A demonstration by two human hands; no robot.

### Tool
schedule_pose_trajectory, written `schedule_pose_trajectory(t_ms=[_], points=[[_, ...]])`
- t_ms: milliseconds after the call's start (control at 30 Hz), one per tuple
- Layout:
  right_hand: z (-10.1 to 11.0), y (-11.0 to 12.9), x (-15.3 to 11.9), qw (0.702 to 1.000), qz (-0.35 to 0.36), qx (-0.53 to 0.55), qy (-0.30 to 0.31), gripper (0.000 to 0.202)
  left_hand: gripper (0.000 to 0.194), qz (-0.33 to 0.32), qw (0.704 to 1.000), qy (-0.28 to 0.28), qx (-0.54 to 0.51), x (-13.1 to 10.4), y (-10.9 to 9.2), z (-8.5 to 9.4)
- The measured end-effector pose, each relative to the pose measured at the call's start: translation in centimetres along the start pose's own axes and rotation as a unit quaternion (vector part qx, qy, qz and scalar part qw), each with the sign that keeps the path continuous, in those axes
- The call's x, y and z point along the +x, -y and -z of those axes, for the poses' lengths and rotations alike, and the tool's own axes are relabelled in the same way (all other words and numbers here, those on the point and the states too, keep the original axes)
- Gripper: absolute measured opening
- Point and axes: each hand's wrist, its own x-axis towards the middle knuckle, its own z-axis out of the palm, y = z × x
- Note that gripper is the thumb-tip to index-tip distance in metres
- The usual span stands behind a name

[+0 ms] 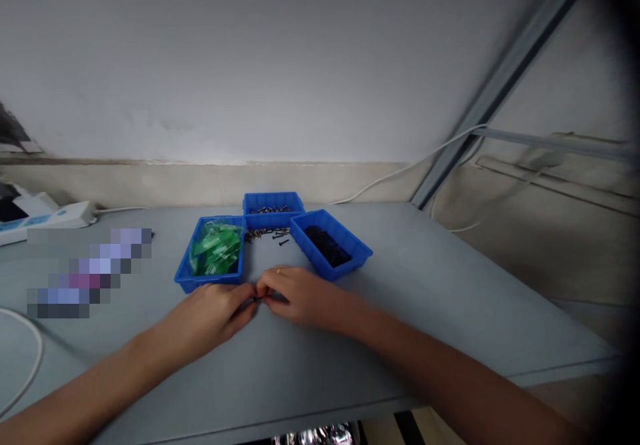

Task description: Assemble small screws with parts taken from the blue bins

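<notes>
The fingertips of the left hand (213, 312) and the right hand (295, 296) meet over the grey table (425, 298), pressed together on a tiny dark part (259, 297) pinched between them. The part is too small and too hidden to tell its shape or which way its long axis runs; it sits just above the tabletop, near the middle of the table's width and closer to the front edge than the back. A thin gold ring (279, 271) shows on the right hand.

Just behind the hands stand three blue plastic trays with straight, smooth walls. The left tray (186, 273) holds glossy green plastic bags (217, 248). The rear tray (273, 200), nearest the back edge, holds small metallic screws. The right tray (350, 242), set at an angle, holds a heap of small black pieces (327, 245). Loose dark screws (267, 234) lie scattered on the table between the three trays.

At the back left corner lies a white power strip (45, 220). A white cable (400, 172) runs along the wall behind the table.
</notes>
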Motion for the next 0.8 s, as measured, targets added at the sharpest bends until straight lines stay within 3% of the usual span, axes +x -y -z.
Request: schedule_pose_trajectory(t_ms=[233, 567, 800], points=[[0.4, -0.9, -0.1, 0.995, 0.005, -0.103, 0.014, 0.012, 0.022, 0.002, 0.999, -0.028, -0.015, 0.1, 0.0, 0.2], [0.4, -0.5, 0.0, 0.991, -0.01, -0.132, 0.027, 0.013, 0.025, 0.005, 0.999, -0.04, -0.002, 0.0, 0.0, 0.4], [0.4, -0.1, 0.1, 0.994, 0.027, -0.107, 0.012, 0.015, 0.026, -0.004, 0.999, 0.002, 0.051, 0.2, -0.3, 0.0]])
